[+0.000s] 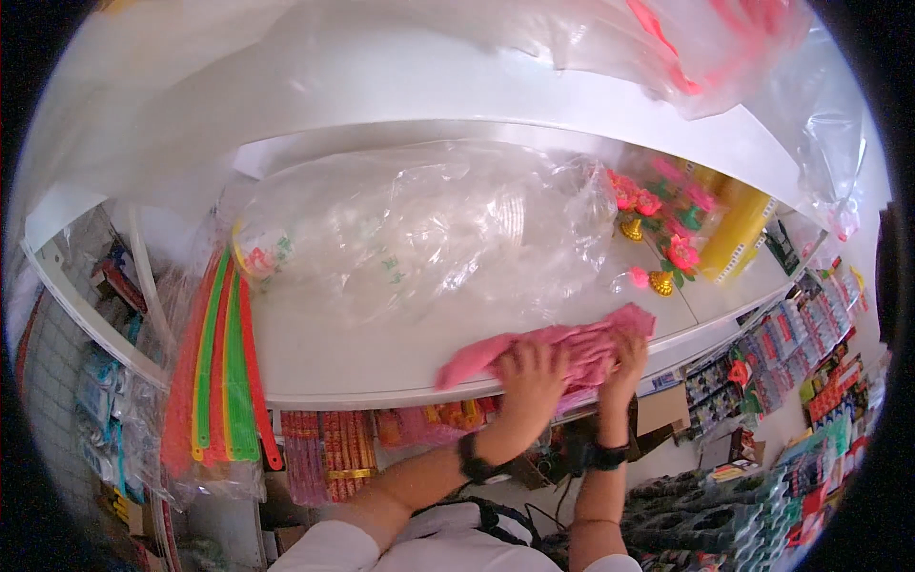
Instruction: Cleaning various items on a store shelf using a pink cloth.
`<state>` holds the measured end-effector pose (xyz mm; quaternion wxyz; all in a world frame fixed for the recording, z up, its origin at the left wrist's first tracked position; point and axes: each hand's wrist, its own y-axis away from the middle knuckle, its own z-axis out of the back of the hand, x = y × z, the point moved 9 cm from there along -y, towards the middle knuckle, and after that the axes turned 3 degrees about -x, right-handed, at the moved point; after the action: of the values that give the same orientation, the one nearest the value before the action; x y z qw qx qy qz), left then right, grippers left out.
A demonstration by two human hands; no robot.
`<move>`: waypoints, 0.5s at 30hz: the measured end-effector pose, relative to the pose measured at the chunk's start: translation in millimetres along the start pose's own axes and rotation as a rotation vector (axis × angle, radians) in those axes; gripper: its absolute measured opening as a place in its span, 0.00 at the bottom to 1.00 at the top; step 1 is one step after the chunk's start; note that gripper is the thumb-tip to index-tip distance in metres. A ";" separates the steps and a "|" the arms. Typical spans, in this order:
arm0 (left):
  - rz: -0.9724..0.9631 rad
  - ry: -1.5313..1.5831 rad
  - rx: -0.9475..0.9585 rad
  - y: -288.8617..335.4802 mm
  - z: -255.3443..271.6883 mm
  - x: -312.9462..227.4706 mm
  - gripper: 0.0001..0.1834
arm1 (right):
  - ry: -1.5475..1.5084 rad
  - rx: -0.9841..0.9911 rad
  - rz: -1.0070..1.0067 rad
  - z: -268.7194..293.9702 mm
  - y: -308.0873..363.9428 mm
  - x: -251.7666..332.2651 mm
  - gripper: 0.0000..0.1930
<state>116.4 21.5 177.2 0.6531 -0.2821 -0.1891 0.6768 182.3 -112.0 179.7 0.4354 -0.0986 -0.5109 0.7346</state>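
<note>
A crumpled pink cloth (589,336) lies along the front edge of a white shelf (324,357). My left hand (532,381) presses on the middle of the cloth, its fingers curled into the folds. At the cloth's right end, my right hand (623,367) grips a bunched part, thumb and fingers closed around it. Just behind the cloth spreads a large clear plastic bag (429,238), its contents hard to make out. Small gold pots with pink artificial flowers (681,253) stand to the right of the bag.
Red, green and yellow plastic strips (224,357) hang over the shelf's left end. Yellow rolls (743,229) stand at the right end. Another white shelf (496,86) overhangs above, with plastic bags on it. Red and gold packages (343,448) sit below the edge.
</note>
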 end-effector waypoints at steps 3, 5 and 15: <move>-0.067 -0.075 -0.069 -16.8 -14.6 -30.3 0.22 | 0.001 0.099 0.043 8.5 -12.6 -23.2 0.20; -0.094 -0.042 -0.068 -12.7 -18.5 -28.0 0.21 | -0.022 0.158 0.036 16.8 -13.9 -20.4 0.19; 0.031 0.182 -0.048 59.7 70.4 86.0 0.24 | 0.033 0.347 0.261 -24.7 45.6 128.2 0.24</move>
<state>26.8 110.1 182.4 0.6499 -0.3608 -0.1406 0.6539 95.2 -5.2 168.8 0.3553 -0.0994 -0.3525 0.8600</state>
